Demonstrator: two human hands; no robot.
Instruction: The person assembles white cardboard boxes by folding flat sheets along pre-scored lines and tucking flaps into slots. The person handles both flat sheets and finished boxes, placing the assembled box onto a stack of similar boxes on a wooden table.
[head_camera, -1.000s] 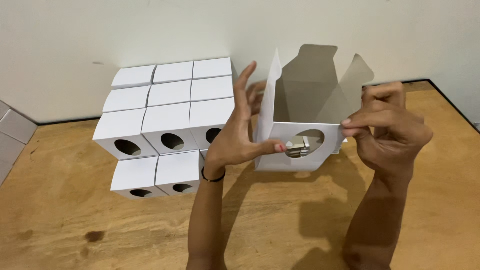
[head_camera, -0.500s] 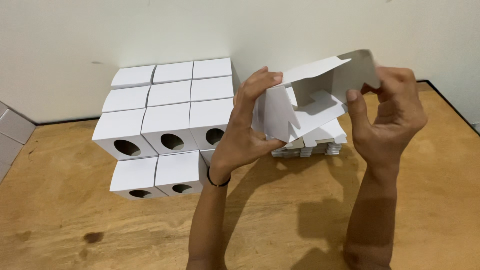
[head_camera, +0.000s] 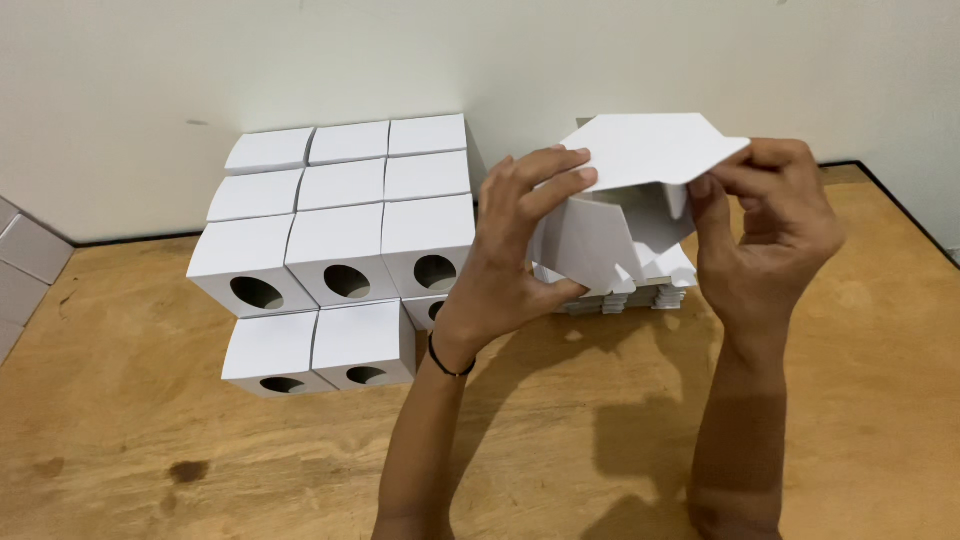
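Head view: both hands raise a half-folded white cardboard box (head_camera: 625, 205) just right of the stack of finished white cube boxes with oval holes (head_camera: 345, 240). Left hand (head_camera: 510, 255) grips its side panel; right hand (head_camera: 765, 235) pinches the top flap. Judged step: closing flaps; tucking needs aligned edges.

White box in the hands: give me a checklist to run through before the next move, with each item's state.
1. Both hands on the box: left hand and right hand grip the half-folded white box. Ok.
2. Top flap pinched by the right fingers: ok.
3. Box fully closed: not ok, flaps open.
4. Something inside the box: cannot tell.
5. Stack of finished boxes standing squarely against the wall: ok.
6. Pile of flat blanks within reach behind the box: ok.
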